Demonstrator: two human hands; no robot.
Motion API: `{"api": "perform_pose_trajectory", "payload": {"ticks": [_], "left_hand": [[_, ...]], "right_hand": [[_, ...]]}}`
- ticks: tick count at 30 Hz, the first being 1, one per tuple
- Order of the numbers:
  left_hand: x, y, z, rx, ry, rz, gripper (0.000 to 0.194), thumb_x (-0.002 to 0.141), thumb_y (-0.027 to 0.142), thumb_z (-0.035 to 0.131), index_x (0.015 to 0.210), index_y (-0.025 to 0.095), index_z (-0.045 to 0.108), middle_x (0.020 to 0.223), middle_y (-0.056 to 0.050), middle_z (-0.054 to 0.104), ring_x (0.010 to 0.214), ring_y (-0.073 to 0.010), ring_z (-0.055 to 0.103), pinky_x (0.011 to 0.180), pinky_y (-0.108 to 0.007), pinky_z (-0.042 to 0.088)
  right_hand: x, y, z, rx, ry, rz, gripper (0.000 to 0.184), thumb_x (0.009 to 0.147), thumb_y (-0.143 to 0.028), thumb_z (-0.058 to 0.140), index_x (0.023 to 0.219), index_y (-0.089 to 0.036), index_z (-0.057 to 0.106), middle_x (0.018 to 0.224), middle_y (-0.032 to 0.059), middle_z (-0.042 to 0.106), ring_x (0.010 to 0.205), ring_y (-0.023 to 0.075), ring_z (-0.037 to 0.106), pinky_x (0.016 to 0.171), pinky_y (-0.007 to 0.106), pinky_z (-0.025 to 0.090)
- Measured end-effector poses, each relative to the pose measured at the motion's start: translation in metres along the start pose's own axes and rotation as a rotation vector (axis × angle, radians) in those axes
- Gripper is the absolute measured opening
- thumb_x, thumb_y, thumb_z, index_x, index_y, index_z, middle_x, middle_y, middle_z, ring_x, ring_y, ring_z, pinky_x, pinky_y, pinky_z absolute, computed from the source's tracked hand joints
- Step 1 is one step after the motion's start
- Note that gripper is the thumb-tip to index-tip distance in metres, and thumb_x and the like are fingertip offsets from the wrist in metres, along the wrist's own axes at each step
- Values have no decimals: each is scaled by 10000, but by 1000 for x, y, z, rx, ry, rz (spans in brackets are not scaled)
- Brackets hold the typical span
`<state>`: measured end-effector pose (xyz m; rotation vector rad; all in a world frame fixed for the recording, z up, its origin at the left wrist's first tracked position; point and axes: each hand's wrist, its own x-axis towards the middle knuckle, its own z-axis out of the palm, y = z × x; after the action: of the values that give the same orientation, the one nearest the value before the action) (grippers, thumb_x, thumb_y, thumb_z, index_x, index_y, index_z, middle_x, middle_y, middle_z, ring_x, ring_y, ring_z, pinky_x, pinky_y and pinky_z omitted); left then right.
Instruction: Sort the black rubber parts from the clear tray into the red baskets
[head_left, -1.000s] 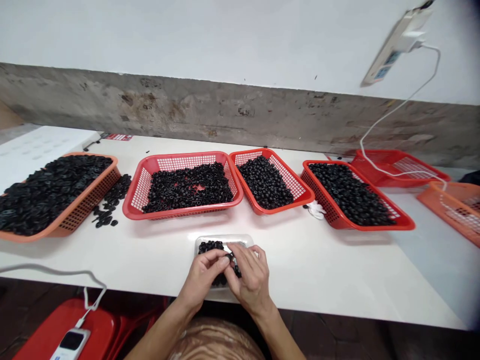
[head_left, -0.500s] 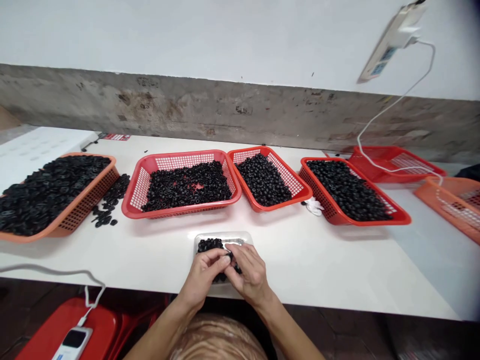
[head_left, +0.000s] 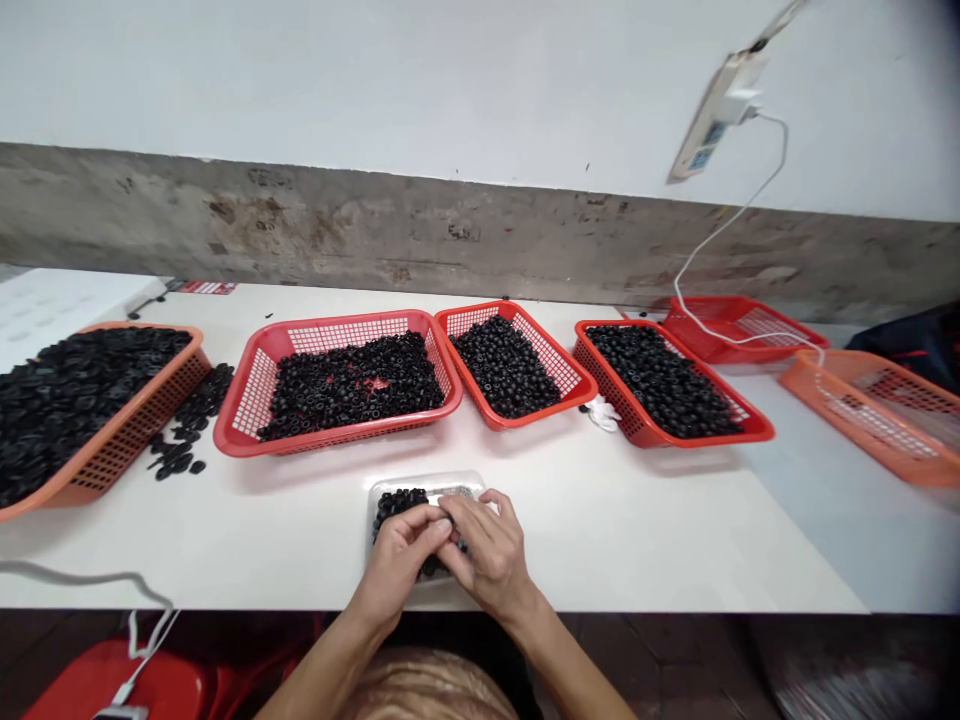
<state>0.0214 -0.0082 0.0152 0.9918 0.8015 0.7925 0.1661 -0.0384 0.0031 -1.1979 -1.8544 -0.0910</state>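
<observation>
A small clear tray (head_left: 450, 482) of small black round parts (head_left: 397, 500) sits at the near edge of the white table (head_left: 615, 540). My left hand (head_left: 401, 562) and my right hand (head_left: 489, 555) meet over this tray, fingertips pinched together on a small black part that I can barely see. Both hands cover the tray's near half.
Behind the tray stand three red baskets of black parts (head_left: 341, 385), (head_left: 510, 365), (head_left: 664, 380). An orange basket (head_left: 82, 410) of black parts is at far left, with loose parts (head_left: 187, 425) beside it. Two more baskets (head_left: 742, 320), (head_left: 877, 410) sit at right, and a white cable (head_left: 720, 240) hangs from a wall strip.
The view has shifted right and slightly up, so everything sits further left in the picture. My hands stay pinched together over the small tray.
</observation>
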Motion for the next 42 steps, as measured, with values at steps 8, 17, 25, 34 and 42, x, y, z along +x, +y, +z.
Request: {"api": "perform_pose_trajectory", "payload": {"ticks": [8, 17, 25, 34, 42], "left_hand": [[-2, -6, -7, 77, 44, -13, 198, 813, 358, 722, 822, 160, 736, 787, -29, 697, 796, -185, 593, 783, -261, 464], [-6, -4, -10, 298, 34, 110, 218, 865, 364, 652, 905, 168, 738, 861, -34, 708, 852, -205, 606, 819, -267, 463], [-7, -1, -7, 298, 31, 158, 211, 871, 345, 644, 907, 168, 752, 845, -34, 698, 835, -199, 603, 800, -260, 468], [-4, -5, -7, 210, -27, 73, 280, 868, 384, 668, 997, 158, 772, 914, -58, 736, 878, -212, 628, 823, -270, 477], [-3, -5, -2, 170, -28, 47, 289, 856, 389, 691, 1016, 161, 767, 907, -57, 743, 893, -216, 642, 837, -280, 485]], "right_hand": [[-4, -4, -9, 26, -136, 49, 372, 949, -200, 555, 1315, -153, 506, 1194, 137, 697, 1116, 227, 651, 903, 401, 440], [-4, -10, -3, -126, -82, -4, 379, 955, -194, 511, 1325, -108, 513, 1153, 151, 705, 1041, 229, 670, 929, 421, 429], [0, -8, -1, -175, -69, -62, 317, 955, -218, 483, 1244, -97, 534, 1095, 159, 715, 988, 234, 675, 946, 434, 403], [-2, -3, -8, -153, -100, -4, 188, 990, -270, 478, 1113, -143, 542, 925, 79, 729, 795, 188, 681, 921, 404, 368], [-4, 2, -11, -230, -90, -43, 233, 992, -269, 475, 1132, -100, 554, 970, 134, 732, 843, 227, 692, 961, 453, 348]]}}
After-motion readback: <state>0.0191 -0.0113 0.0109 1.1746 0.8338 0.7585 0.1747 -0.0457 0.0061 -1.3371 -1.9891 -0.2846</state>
